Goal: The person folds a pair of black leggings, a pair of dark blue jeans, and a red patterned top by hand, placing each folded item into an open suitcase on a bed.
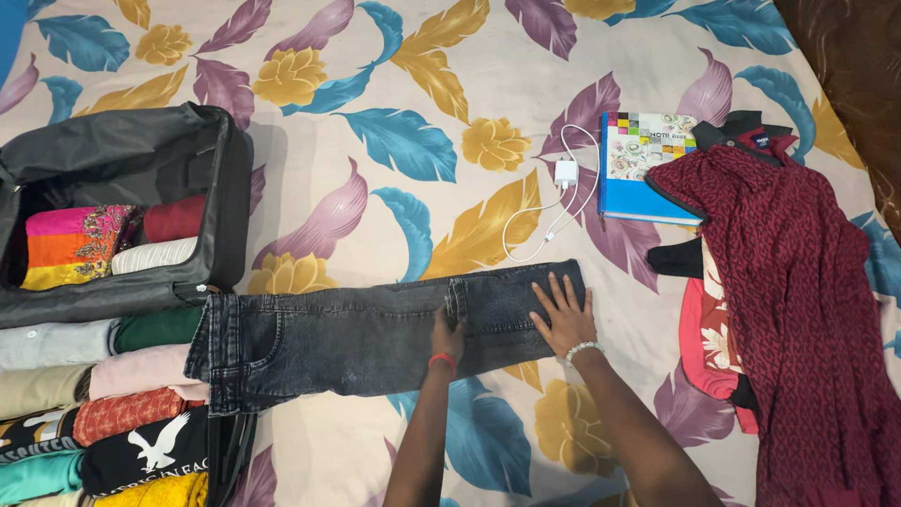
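The right hand (564, 314) lay flat, fingers spread, on the dark grey jeans (375, 333), which stretched leftward from it across the floral bedsheet (394, 84). Just left of it, the left hand (448, 333) pressed the same jeans, fingers curled at a fold. Beyond the right hand lay a white charger (565, 173) and a blue notebook (643, 169); far left stood an open suitcase (122, 202).

Matt dark denim jeans (375, 333), smooth printed cotton bedsheet (394, 84), glossy notebook (643, 164), white plastic charger (566, 173)
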